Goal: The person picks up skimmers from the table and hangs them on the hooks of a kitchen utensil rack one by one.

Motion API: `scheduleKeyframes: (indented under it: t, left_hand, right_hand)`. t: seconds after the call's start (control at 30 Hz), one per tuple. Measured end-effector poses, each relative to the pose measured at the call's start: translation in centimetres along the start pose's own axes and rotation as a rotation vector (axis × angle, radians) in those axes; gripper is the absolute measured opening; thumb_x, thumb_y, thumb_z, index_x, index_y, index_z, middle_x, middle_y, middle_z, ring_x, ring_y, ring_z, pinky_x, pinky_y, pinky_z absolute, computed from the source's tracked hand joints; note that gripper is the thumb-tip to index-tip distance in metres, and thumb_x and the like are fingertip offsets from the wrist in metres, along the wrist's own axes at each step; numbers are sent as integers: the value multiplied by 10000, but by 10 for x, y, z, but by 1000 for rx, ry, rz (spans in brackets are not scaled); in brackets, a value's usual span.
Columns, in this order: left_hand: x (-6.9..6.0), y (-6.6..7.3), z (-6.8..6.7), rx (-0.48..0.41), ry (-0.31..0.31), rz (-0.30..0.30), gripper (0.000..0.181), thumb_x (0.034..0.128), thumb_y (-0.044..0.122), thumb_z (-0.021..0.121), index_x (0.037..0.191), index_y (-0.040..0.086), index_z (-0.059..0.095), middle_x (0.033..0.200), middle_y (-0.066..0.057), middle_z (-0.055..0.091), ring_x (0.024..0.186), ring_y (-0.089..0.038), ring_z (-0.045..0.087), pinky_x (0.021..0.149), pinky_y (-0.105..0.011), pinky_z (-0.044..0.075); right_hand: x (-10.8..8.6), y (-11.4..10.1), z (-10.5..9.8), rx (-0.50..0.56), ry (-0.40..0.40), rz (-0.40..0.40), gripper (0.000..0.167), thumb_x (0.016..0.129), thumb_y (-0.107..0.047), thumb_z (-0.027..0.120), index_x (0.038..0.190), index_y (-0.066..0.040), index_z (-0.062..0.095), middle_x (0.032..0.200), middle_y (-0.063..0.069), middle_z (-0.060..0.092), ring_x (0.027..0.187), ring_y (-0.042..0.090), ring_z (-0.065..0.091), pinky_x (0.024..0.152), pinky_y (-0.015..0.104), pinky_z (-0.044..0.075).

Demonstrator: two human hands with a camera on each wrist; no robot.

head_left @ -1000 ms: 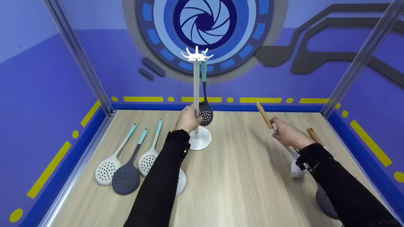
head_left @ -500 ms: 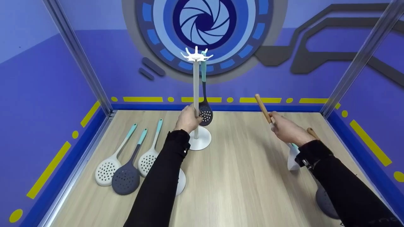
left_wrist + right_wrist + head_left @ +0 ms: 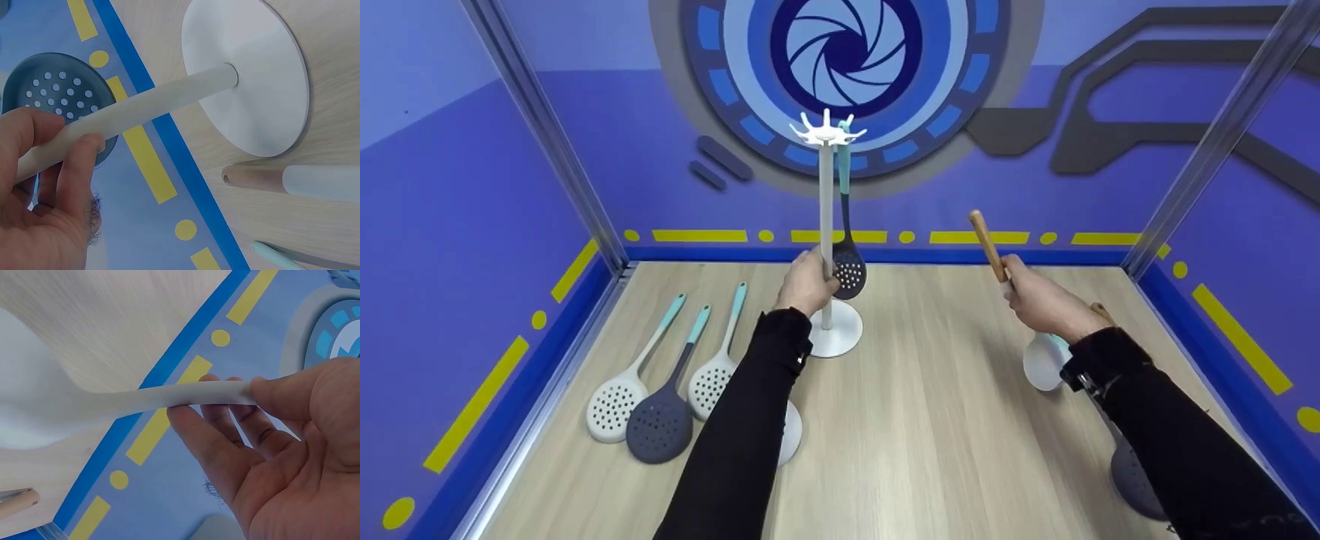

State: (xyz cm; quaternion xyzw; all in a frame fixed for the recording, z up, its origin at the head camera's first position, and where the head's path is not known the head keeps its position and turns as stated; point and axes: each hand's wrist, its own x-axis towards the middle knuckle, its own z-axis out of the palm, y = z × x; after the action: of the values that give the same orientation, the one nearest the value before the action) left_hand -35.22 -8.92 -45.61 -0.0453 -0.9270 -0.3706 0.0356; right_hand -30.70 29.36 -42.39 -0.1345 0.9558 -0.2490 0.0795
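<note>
My left hand (image 3: pixel 808 283) grips the pole of a white utensil stand (image 3: pixel 826 210), above its round base (image 3: pixel 253 79). On the stand's hooked top hangs a dark skimmer (image 3: pixel 850 274) with a mint handle, just behind the pole. My right hand (image 3: pixel 1046 304) pinches the white neck of a ladle (image 3: pixel 1044 364), held in the air right of the stand. Its wooden handle (image 3: pixel 988 244) points up and away, and its white bowl hangs below the hand. The right wrist view shows thumb and fingertips on the neck (image 3: pixel 191 392), with the bowl at left.
At the left lie a white skimmer (image 3: pixel 616 409), a dark skimmer (image 3: pixel 660 426) and another white skimmer (image 3: pixel 711 384), all mint-handled. A wooden-handled white utensil (image 3: pixel 315 181) lies partly under my left arm. A dark-headed utensil (image 3: pixel 1136 480) lies under my right forearm. Walls surround the table.
My right hand has risen slightly with the ladle, its handle now more upright and its bowl swung up and left, turned to show rounder. My left hand and the stand have not moved.
</note>
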Motion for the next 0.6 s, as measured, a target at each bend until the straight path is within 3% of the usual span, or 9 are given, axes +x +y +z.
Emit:
scheduleKeyframes:
  t: [0.33,0.6]
  left_hand:
    - [-1,0,0,6,3,1,203,1001,23,738,1183,40,647,1162,-151,657,1140,-319,684,1036,-476,619]
    - [0,0,1,-1,-1,-10,209,1003,23,733,1191,46,645,1159,-141,653,1137,-311,677,1039,-473,615]
  right_hand:
    - [4,-3,0,20,40,-1,380,1161,-38,412,1508,113,377,1272,334,589,922,310,575,741,391,476]
    - [7,-8,-3,45,39,37,369,1180,-65,412,1519,79,435,1363,301,569,1090,351,574,851,440,486]
